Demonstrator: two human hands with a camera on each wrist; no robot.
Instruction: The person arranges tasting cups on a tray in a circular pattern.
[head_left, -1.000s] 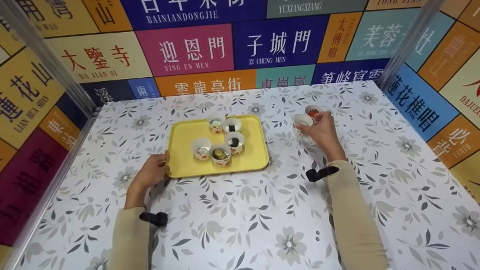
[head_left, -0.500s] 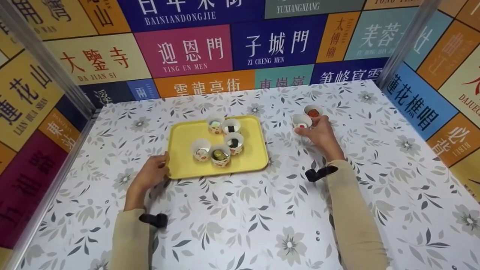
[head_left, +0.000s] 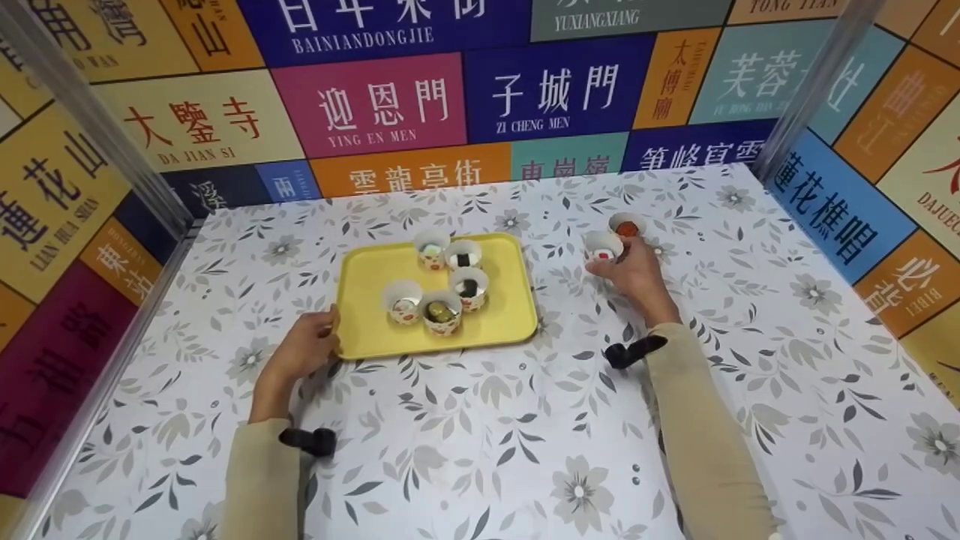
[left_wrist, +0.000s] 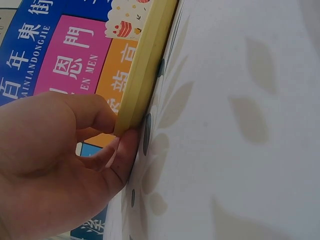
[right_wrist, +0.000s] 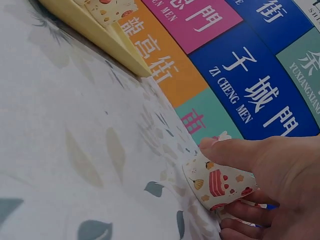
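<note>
My left hand (head_left: 304, 346) grips the left edge of a yellow tray (head_left: 367, 270) that lies on the table. In the left wrist view, thumb and fingers stand on either side of the tray's corner (left_wrist: 137, 95). My right hand (head_left: 637, 279) pinches a patterned paper cup (right_wrist: 212, 182) with something white and red inside, right of the tray. Behind it stands a second paper cup (head_left: 625, 223) with orange-red contents. On the tray stand several similar cups; one (head_left: 442, 311) holds something olive-brown, while two (head_left: 469, 288) hold white pieces with a black band.
The table wears a white cloth (head_left: 465, 435) with grey flowers and leaves. Colourful panels (head_left: 367, 101) with large lettering enclose the back and both sides. Clear strips (head_left: 817, 82) run along the corners.
The right hand's fingers have come away from the rear cup and settled on the front cup with the white and red contents. The left hand stays on the tray's edge.
</note>
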